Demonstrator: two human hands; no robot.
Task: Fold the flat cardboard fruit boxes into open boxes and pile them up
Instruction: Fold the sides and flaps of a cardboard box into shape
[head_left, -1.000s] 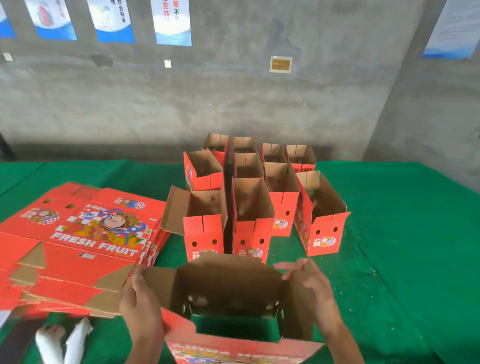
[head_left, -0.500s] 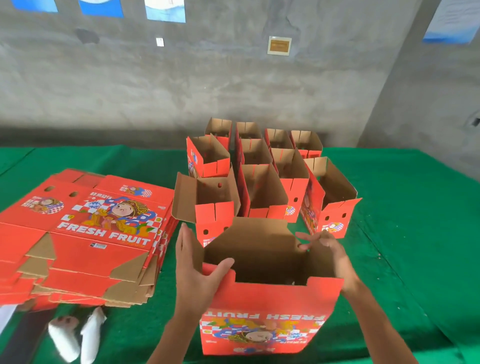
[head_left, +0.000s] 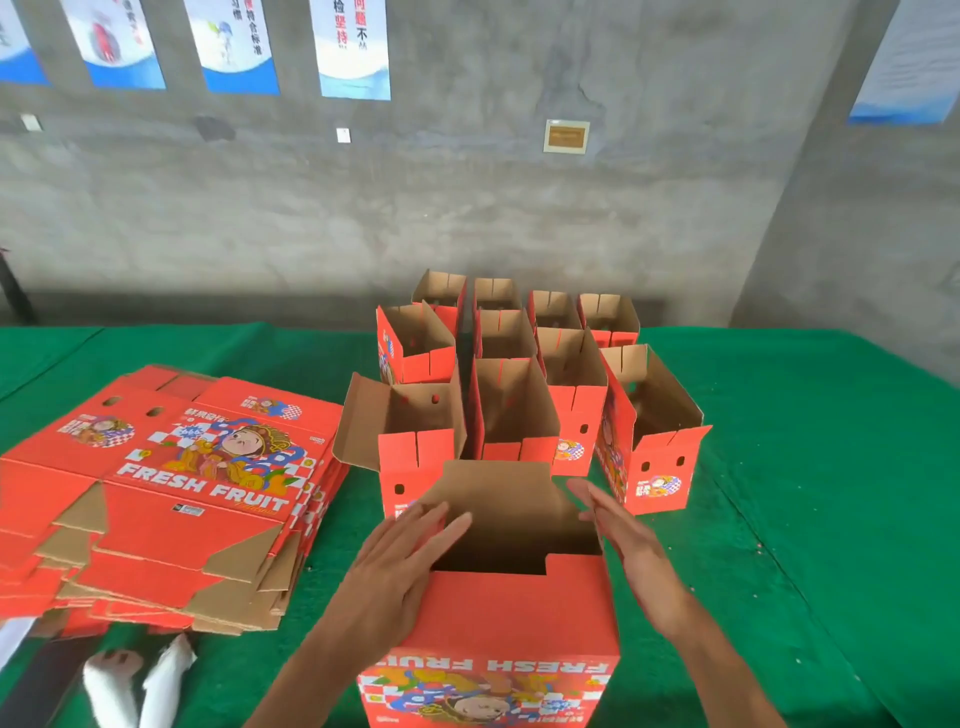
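Now stood upright at lower centre: new box (head_left: 511, 608), turned mouth-up since a second ago. Left hand (head_left: 400, 566) and right hand (head_left: 626, 535) flat against its sides, fingers released. Ready to join folded boxes (head_left: 519, 384).

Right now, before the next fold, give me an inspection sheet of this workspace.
Surface: green cloth table, small specks on its right part.
Job's things: red box being folded stands upright at the near edge, top open; stack of flat boxes lies to its left; about ten folded open boxes stand in rows behind it.
Clutter: white items low at the near left edge, too unclear to name.
Hands: left hand flat against the box's left side; right hand open at its right side.
Cables: nothing seen.
Surroundings: grey concrete wall with posters and a small plaque.
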